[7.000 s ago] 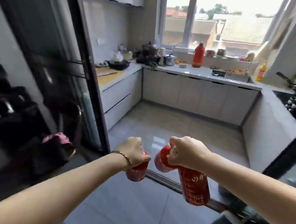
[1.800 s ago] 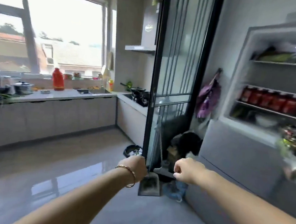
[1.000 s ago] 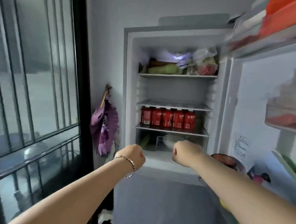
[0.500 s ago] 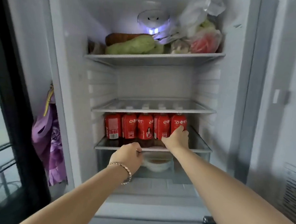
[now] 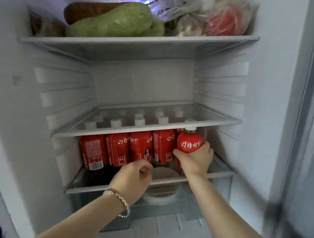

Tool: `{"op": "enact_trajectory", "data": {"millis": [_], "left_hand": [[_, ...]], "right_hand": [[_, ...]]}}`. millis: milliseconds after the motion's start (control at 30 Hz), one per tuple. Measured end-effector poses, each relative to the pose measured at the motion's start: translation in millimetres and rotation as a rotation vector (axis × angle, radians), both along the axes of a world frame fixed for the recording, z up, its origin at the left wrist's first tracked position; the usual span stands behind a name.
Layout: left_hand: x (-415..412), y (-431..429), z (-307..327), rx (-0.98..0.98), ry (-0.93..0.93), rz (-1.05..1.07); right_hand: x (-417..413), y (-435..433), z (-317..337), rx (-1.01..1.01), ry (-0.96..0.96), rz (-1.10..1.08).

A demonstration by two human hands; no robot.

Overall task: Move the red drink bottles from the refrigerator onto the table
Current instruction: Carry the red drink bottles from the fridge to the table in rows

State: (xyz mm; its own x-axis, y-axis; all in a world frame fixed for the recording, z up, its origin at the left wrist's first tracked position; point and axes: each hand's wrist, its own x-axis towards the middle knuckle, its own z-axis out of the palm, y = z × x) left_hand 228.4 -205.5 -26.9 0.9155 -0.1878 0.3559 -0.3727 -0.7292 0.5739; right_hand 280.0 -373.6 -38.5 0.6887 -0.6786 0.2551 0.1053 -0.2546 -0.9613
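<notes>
While the right hand (image 5: 194, 160) wraps its fingers and thumb round the lower body of a red drink bottle (image 5: 189, 143), that bottle sits at the right end of the row, right of the frame's centre, inside the open refrigerator (image 5: 145, 81). Its white cap reaches just under the front edge of the middle shelf (image 5: 217, 121). The hand hides its base, so I cannot tell whether it is resting on the lower shelf (image 5: 221, 171) or lifted off it.

Just left of it, four more red bottles (image 5: 118, 147) stand upright side by side on the same lower shelf, labels facing out. The leftmost shows a barcode. Further white caps (image 5: 139, 121) show through the glass of the middle shelf, in rows running back.

Below the centre of the frame, the left hand (image 5: 131, 178) is in front of the row with its fingers curled in and nothing held. It is blurred, and whether its fingertips touch a bottle I cannot tell. A bracelet (image 5: 119, 199) circles its wrist.

Under the lower shelf a pale bowl (image 5: 163, 175) shows through the glass, between the two hands. On the top shelf (image 5: 139, 43), in the upper part of the frame, lies a large green gourd (image 5: 113, 21), with plastic bags (image 5: 215, 17) of produce to its right.
</notes>
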Motion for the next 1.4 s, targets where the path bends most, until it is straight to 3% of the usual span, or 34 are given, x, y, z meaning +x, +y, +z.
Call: {"op": "enact_trajectory", "data": {"millis": [133,233,333,467,567,633,700,800,867,933,1067,1233,1400], "left_hand": [[0.7,-8.4,2.7,-0.16,-0.041,-0.082],[-3.9,-14.3,20.2,-0.203,-0.141,-0.155],[-9.7,-17.3,36.1,-0.061,-0.18,-0.216],[-6.9,-8.1,46.5,0.008,-0.219,-0.098],[-1.0,7.8,52.7,0.062,-0.306,-0.002],[-1.5,16.3,55.6,0.158,-0.368,0.043],[-3.8,21.2,57.3,0.228,-0.418,0.076],[-6.3,24.4,56.9,0.277,-0.519,0.083],[-7.9,23.3,52.9,0.341,-0.628,0.013],[-9.7,20.9,48.7,0.392,-0.703,-0.027],[-4.1,16.8,53.2,0.362,-0.674,0.02],[1.2,10.7,59.5,0.422,-0.563,0.135],[-2.7,6.9,64.1,0.494,-0.538,0.175]], "right_hand": [[-31.0,12.9,-3.6,0.056,-0.11,-0.133],[-52.1,25.7,-7.6,0.05,-0.153,-0.063],[-65.1,47.8,-14.3,0.008,-0.191,0.065],[-64.4,79.3,-18.9,-0.031,-0.135,0.285],[-62.2,71.7,-9.5,-0.167,-0.058,0.597],[-54.8,54.9,-0.5,-0.118,0.005,0.78],[-39.3,41.0,7.6,-0.013,-0.014,0.741],[-8.8,34.9,18.9,0.172,-0.211,0.537],[13.5,30.9,23.7,0.079,-0.173,0.39],[29.3,28.4,22.8,-0.021,-0.082,0.481],[30.4,27.5,18.3,-0.089,-0.024,0.436],[-8.4,31.7,5.4,-0.141,-0.111,0.184],[-52.3,30.5,-3.8,-0.103,-0.242,0.172]]}}
